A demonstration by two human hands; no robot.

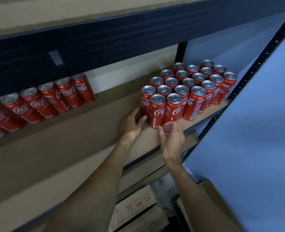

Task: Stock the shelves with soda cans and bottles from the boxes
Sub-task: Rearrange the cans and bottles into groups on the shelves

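Head view, cans: red soda cans (189,86) stand upright in a tight block at the right end of the shelf (88,126); a second row (43,101) lines its left.
Left hand (131,125): fingers relaxed, spread against the block's left side, gripping nothing.
Right hand (172,137): fingers loosely curled just before the front cans, holding nothing.
Below: cardboard boxes (138,210).

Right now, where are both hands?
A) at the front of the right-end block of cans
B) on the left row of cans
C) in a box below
A: the left hand and the right hand are both at the front cans of the right-end block.
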